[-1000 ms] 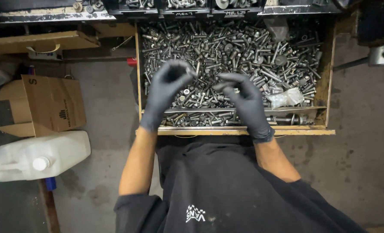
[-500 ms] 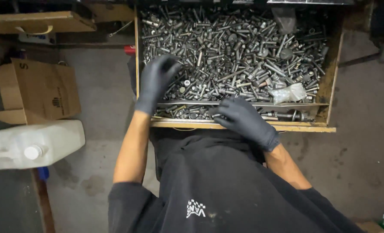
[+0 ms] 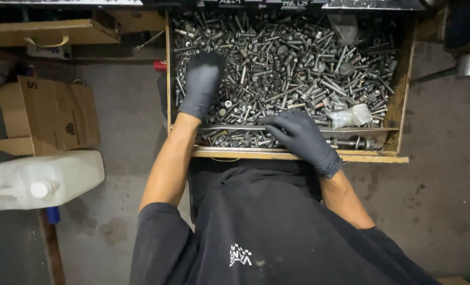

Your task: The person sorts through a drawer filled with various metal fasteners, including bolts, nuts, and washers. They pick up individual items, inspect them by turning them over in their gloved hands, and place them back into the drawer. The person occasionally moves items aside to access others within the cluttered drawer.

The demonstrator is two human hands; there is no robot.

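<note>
Steel fasteners, a loose heap of bolts, nuts and washers (image 3: 298,68), fill a shallow wooden drawer (image 3: 404,100) pulled out in front of the person. Both hands wear dark nitrile gloves and both are inside the drawer.

Left hand (image 3: 202,84): laid palm down on the heap at the drawer's left side, fingers pointing away from the body and slightly curled into the fasteners. Whether anything is pinched beneath the palm cannot be told; the glove hides it.

Right hand (image 3: 298,134): lower, close to the drawer's front edge, with the fingers spread and pointing toward the left hand. The fingertips rest on a long thin metal bar (image 3: 235,127). The bar's long axis runs crosswise, parallel to the drawer's front edge, and passes under the right fingertips; from there it extends toward the left forearm on one side and toward the drawer's right wall on the other. The fingers appear to press on or lightly curl over the bar, not closed fully round it.

Relation of note: the bar lies directly under the right hand and just below the wrist of the left hand, so the right hand is the nearer. The bulk of the heap lies beyond the right hand, farther from the body.

A crumpled clear plastic bag (image 3: 353,115) sits on the fasteners just right of the right hand.
</note>
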